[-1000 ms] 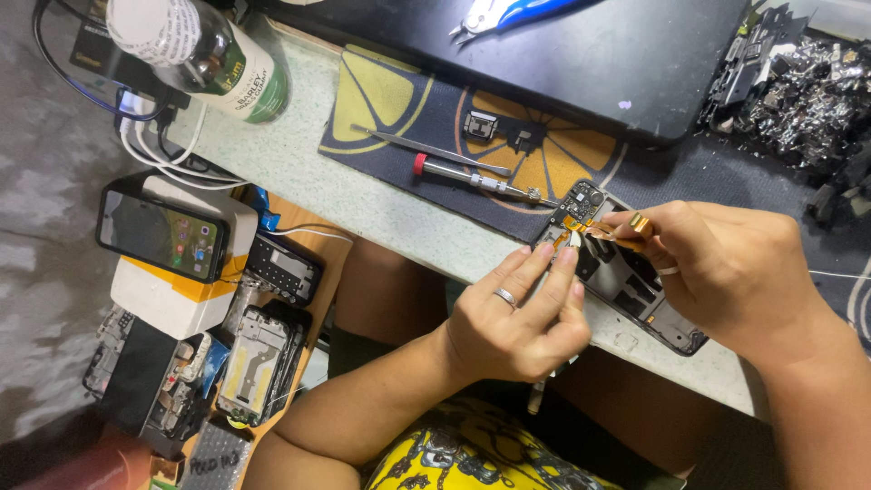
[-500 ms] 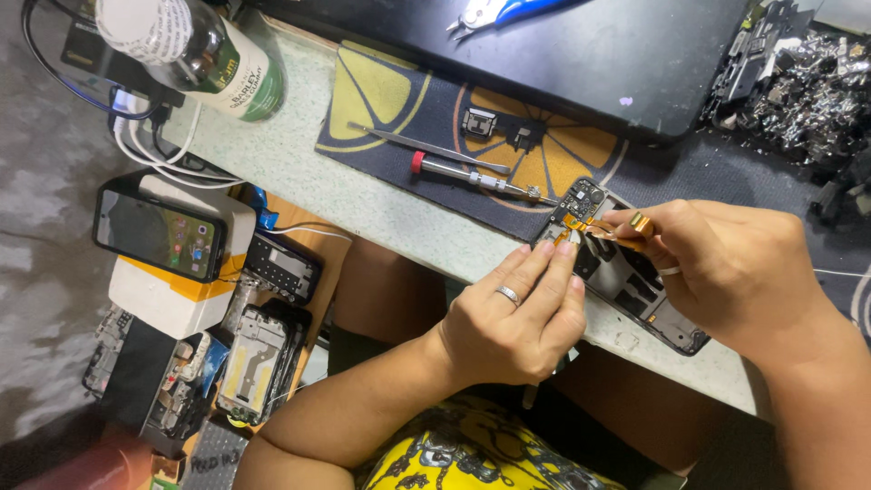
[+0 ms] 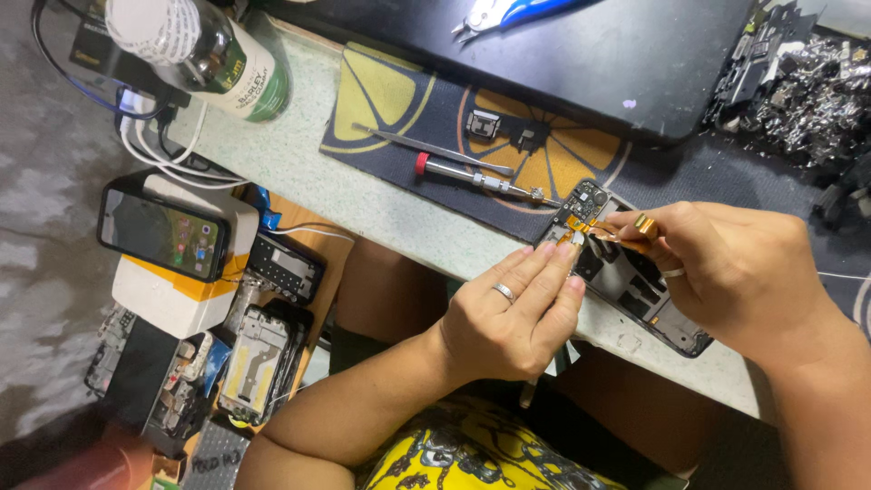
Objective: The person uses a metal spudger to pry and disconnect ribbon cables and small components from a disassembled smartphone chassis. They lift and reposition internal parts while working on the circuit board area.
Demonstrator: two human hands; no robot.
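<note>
An opened black phone frame [image 3: 635,281] lies at the near edge of the worktable, its inner parts exposed. My left hand [image 3: 517,313], a ring on one finger, presses its fingertips on the frame's upper left end. My right hand [image 3: 735,272] pinches an orange flex cable [image 3: 626,231] that runs from the frame's top, lifting it slightly above the frame. A small circuit board [image 3: 588,200] sits at the frame's far tip.
A red-capped screwdriver [image 3: 476,177] and tweezers [image 3: 431,148] lie on a black and yellow mat [image 3: 399,100]. A laptop [image 3: 590,54], a pile of metal parts [image 3: 803,82], a bottle [image 3: 200,50], a lit phone [image 3: 163,234] on a white box and phone frames [image 3: 254,354] surround them.
My hands have barely moved; the left fingertips have settled closer onto the frame's end beside the cable. The view has shifted a little.
</note>
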